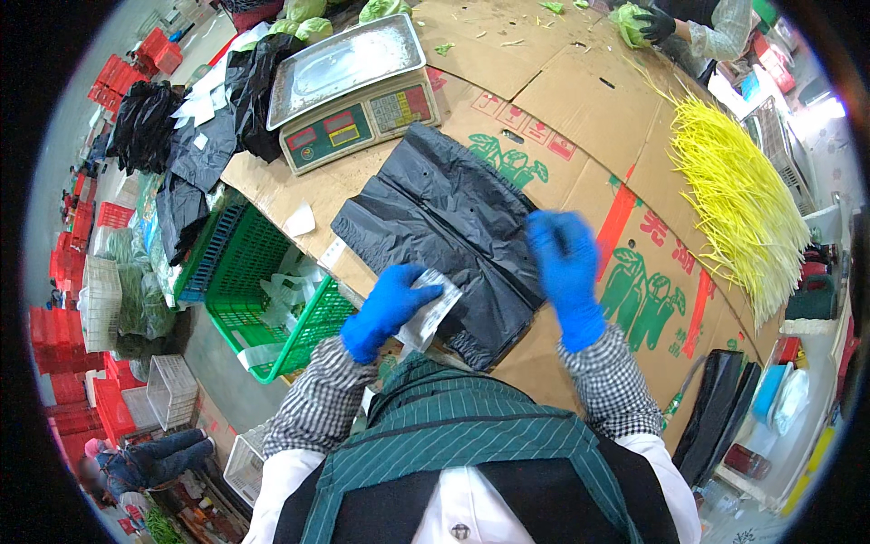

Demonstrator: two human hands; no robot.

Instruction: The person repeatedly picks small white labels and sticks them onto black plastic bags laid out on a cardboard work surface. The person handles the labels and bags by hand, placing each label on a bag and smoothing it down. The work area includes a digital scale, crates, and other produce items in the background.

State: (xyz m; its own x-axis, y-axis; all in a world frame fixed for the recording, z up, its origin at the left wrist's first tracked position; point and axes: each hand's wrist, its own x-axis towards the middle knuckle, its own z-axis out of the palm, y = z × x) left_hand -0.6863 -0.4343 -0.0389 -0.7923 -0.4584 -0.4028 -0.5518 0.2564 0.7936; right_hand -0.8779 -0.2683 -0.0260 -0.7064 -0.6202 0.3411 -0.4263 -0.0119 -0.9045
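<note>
My left hand [392, 307], in a blue glove, grips a strip of printed labels [435, 309] close to my apron. Beneath both hands a black plastic bag [435, 217] lies flat and creased on the cardboard. My right hand [563, 265], also gloved in blue, is at the bag's right edge with its fingers bent. Motion blurs these fingers, and I cannot tell whether they hold anything. A scale [357, 88] with a metal pan stands beyond the bag.
Yellow chives [737, 197] are piled at the right. A green plastic basket [319, 326] stands left of the table edge, near black bags [262, 95]. Rolled black plastic [710, 408] lies at the lower right. Across the cardboard [584, 75], another person's gloved hand [656, 26] touches a cabbage [629, 26].
</note>
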